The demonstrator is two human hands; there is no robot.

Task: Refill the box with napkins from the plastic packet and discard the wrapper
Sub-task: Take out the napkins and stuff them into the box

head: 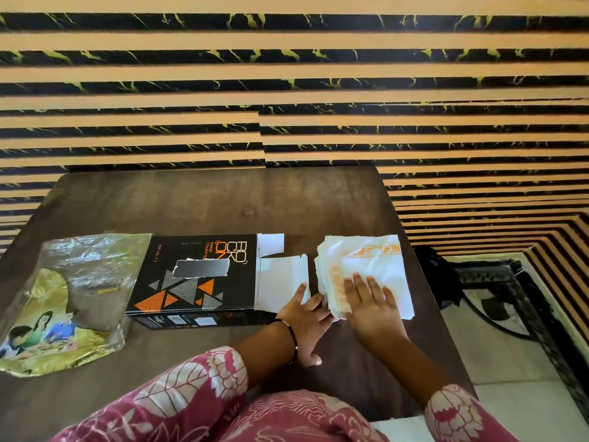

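The right hand (371,301) is pressing flat, fingers spread, on the napkins (366,269), which are lying just right of the box (194,275); the left hand (306,317), open, is bracing the stack's left edge beside the box flaps (280,275). The loose stack is likely fanning or catching on those flaps during insertion. The wrapper (67,301) is lying left of the box on the table (223,202), not yet discarded.

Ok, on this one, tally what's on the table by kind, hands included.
Plastic packet, lying emptied: 1
Black box, end flaps open: 1
Napkin stack: 1
Hands: 2, the left hand at the stack's edge and the right hand flat on top
Total: 5
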